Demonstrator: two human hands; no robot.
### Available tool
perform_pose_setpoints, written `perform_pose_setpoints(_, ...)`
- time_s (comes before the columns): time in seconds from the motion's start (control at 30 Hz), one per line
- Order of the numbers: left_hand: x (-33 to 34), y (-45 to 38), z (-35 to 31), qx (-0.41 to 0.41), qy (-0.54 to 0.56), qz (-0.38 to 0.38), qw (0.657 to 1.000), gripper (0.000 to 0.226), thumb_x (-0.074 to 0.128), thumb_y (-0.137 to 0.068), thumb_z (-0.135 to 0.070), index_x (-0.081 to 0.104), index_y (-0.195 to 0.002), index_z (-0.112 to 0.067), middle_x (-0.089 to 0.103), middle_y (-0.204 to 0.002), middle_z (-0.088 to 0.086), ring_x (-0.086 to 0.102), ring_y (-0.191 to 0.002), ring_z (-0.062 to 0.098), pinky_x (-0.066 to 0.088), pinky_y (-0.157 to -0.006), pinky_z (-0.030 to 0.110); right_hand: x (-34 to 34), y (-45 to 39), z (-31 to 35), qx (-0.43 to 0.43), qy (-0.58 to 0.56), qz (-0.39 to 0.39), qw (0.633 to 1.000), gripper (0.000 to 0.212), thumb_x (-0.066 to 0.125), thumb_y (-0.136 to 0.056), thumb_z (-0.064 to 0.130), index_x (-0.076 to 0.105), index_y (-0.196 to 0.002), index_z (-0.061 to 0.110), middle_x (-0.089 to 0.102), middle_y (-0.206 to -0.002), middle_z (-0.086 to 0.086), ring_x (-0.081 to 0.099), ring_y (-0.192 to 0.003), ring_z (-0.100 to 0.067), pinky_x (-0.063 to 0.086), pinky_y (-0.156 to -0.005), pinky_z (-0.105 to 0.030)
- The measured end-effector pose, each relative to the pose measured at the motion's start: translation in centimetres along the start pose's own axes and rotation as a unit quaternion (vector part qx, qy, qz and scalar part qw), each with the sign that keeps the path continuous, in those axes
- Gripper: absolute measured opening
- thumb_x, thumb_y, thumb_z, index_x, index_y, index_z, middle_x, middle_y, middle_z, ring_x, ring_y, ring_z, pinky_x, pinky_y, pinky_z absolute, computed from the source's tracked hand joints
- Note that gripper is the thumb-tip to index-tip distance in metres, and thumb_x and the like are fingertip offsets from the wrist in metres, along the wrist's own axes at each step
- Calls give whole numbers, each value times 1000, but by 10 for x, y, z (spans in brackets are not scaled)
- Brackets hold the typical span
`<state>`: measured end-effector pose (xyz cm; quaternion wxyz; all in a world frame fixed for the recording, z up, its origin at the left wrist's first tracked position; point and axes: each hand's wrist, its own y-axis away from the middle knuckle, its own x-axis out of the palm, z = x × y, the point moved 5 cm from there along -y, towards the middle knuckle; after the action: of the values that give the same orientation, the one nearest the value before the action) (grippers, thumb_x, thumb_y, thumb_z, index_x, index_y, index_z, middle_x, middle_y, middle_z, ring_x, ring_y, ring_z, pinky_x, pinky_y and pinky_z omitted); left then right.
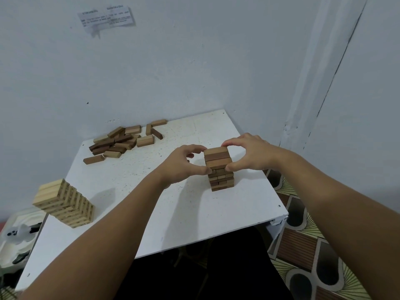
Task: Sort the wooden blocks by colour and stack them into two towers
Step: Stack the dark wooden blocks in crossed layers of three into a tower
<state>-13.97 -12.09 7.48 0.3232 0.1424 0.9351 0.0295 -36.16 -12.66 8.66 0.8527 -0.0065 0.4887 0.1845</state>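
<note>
A dark brown block tower stands on the right part of the white table. My left hand grips its left side, thumb low and fingers curled at the top edge. My right hand grips the right side, forefinger on the top back corner and thumb against the middle layers. A taller light wood tower stands near the table's front left. A loose heap of brown and tan blocks lies at the back of the table by the wall.
The table sits in a corner, with the wall close behind and to the right. A paper note is stuck on the wall. A white plastic container stands off the left edge. Patterned floor shows at right.
</note>
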Motion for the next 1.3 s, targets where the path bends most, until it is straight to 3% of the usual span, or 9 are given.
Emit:
perform_pose_setpoints(0.17,1,5,6,-13,19,7,1000,89,92,-60,-51,57,-141,-44,56,-138,-13,50,-129,12,45,-112,48,5,0,-10,-2,-47,13,999,87,80,-76,63,34,-149,57,33,-156,6,26,-146,-22,28,-118,-52)
perform_pose_setpoints(0.27,2,12,11,-16,54,6,998,98,93,-67,-53,45,-152,-43,54,-143,-14,48,-133,9,45,-111,40,12,6,-16,2,-167,2,986,90,71,-77,73,28,-153,54,31,-157,12,26,-146,-13,29,-117,-46)
perform_pose_setpoints(0.4,14,25,11,-41,203,-71,976,91,57,-83,-82,35,-159,-37,41,-161,-12,38,-147,11,30,-123,46,33,12,-14,32,-385,-59,921,62,40,-103,56,22,-161,43,22,-165,21,17,-152,-5,15,-118,-37)
perform_pose_setpoints(0.53,42,29,-5,-68,332,-115,934,87,26,-95,-83,20,-165,-32,26,-169,-13,22,-156,9,15,-130,47,59,12,-1,55,-506,-93,856,59,29,-107,56,20,-162,36,19,-168,18,13,-155,-4,5,-128,-43)
perform_pose_setpoints(0.7,64,30,-24,-92,363,-118,920,103,11,-82,-94,11,-166,-35,11,-171,-17,5,-159,8,1,-127,43,69,15,17,56,-550,-87,829,58,21,-110,50,19,-163,29,17,-169,15,11,-154,-1,8,-118,-27)
perform_pose_setpoints(0.83,72,35,-32,-111,389,-104,908,94,5,-88,-86,11,-166,-33,12,-170,-19,6,-158,6,3,-125,39,70,14,20,55,-558,-87,823,56,19,-110,46,20,-163,27,17,-168,16,12,-152,3,8,-111,-19)
perform_pose_setpoints(1.0,71,46,-45,-95,382,-103,913,76,2,-97,-75,32,-157,-39,45,-128,-38,32,-128,-12,12,-117,28,68,17,24,54,-557,-86,824,57,18,-110,47,19,-163,27,15,-168,17,10,-153,3,7,-111,-19)
perform_pose_setpoints(1.13,70,57,-60,-94,358,-111,922,48,1,-103,-63,47,-100,-53,48,-85,-41,44,-72,-27,21,-100,21,68,17,26,56,-557,-84,824,56,18,-110,47,18,-163,28,14,-169,16,10,-153,3,6,-114,-21)
perform_pose_setpoints(1.3,69,59,-64,-86,347,-111,927,45,-1,-104,-61,43,-99,-55,42,-88,-38,42,-81,-18,21,-100,21,67,18,28,60,-561,-89,821,56,18,-110,50,21,-162,28,19,-166,17,16,-147,6,10,-113,-22)
